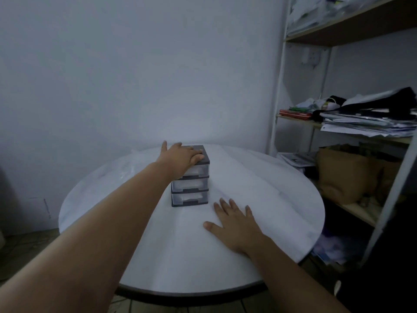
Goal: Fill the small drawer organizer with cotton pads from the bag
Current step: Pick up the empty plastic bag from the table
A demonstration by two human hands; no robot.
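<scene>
On the desk [259, 188], steadying likely light, tippy drawer organizer [190, 184] under flat left hand [180, 158]; right hand [234, 224] splayed, empty; grasp drawer lips [190, 201].

We take this for a small office or store room. Along the right edge of the frame a shelving unit [279, 86] carries loose stacks of papers [361, 126], dark folded cloth [383, 99] and a crumpled brown paper bag [347, 175]. A round white table [270, 195] fills the lower centre, set against a bare pale wall [112, 64], with a tiled floor [22, 256] at lower left.
</scene>
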